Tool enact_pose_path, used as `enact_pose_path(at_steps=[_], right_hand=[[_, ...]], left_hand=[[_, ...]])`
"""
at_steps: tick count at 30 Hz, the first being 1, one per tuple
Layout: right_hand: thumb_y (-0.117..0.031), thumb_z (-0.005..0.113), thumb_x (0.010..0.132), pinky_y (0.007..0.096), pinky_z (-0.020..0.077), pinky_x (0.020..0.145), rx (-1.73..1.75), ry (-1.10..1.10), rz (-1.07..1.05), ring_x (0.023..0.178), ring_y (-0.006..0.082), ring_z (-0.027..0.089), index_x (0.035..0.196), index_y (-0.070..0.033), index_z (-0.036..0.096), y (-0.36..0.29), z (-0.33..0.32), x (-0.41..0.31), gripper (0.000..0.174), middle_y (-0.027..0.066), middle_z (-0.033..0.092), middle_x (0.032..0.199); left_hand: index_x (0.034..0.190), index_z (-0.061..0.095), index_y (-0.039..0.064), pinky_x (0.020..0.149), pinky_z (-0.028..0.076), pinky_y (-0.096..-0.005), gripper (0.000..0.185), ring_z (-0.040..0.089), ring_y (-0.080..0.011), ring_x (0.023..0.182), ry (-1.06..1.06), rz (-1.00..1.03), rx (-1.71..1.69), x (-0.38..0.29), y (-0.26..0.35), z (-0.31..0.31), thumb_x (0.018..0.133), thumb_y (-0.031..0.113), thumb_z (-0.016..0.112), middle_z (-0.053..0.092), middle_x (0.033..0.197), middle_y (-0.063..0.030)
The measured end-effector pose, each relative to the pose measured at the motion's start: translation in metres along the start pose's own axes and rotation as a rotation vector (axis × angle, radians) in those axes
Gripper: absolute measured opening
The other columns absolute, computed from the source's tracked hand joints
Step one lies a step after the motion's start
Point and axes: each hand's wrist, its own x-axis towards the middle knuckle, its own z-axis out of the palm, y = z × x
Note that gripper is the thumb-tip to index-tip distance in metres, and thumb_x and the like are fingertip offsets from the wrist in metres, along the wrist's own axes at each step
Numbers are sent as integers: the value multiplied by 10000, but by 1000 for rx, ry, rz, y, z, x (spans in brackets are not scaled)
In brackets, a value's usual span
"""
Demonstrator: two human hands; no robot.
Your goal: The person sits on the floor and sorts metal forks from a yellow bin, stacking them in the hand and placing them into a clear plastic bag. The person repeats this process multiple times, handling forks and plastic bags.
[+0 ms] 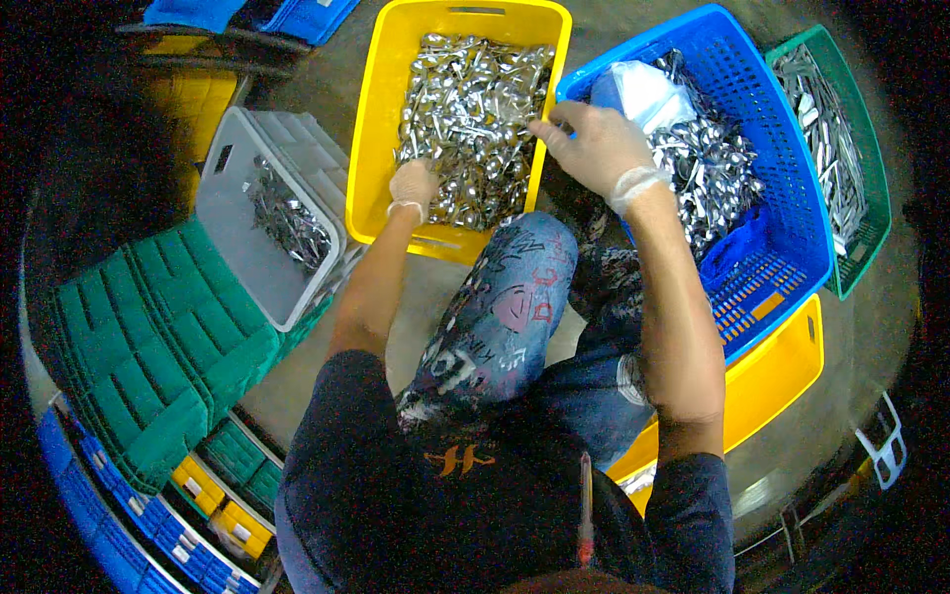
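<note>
My left hand (414,185), in a pale translucent glove, reaches into the lower left part of a yellow plastic crate (361,148) and touches the heap of metal spoons (475,111); whether it grips one is unclear. My right hand (597,145), gloved the same way, is over the gap between that crate and a blue perforated basket (787,171). Its thumb and fingers are bent near the yellow rim, and what they hold, if anything, cannot be made out. Shiny metal cutlery (712,167) fills part of the blue basket, beside a white plastic bag (649,93).
A grey crate (223,193) with some cutlery leans on green crates (141,319) at the left. At the far right, a green basket (879,200) holds long metal cutlery. Another yellow crate (772,386) is under the blue basket. Blue and yellow bins (156,527) line the lower left.
</note>
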Motion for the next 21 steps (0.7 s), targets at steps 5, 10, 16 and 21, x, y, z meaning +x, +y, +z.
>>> enact_pose_path(at_steps=[5,10,16,21], right_hand=[[-431,534,906,489,511,851,-21,-57,-90,905,396,662,1023,-85,701,-11,11,0,402,226,686,942],[-376,517,914,485,515,849,-25,-52,-121,894,392,661,987,-119,705,-12,16,-8,327,208,688,940],[-288,556,904,480,508,848,-61,-71,-242,942,391,644,1114,-90,657,-17,42,10,306,209,676,1004],[-282,597,889,497,508,843,37,86,-521,977,385,639,1156,-71,554,-39,69,16,343,211,664,1027]], left_hand=[[1019,702,130,809,518,-473,320,661,-378,916,5,68,-7,-4,-20,-27,867,374,559,696,939,-174],[996,707,87,835,498,-470,363,640,-397,953,-29,133,-185,-7,-14,-46,863,400,578,684,999,-194],[1123,657,64,870,493,-453,461,643,-379,989,-168,229,-46,-18,2,-98,924,459,531,683,1034,-194],[1041,676,55,786,511,-399,325,653,-314,879,-270,759,-209,-59,58,-190,956,333,529,684,964,-163]])
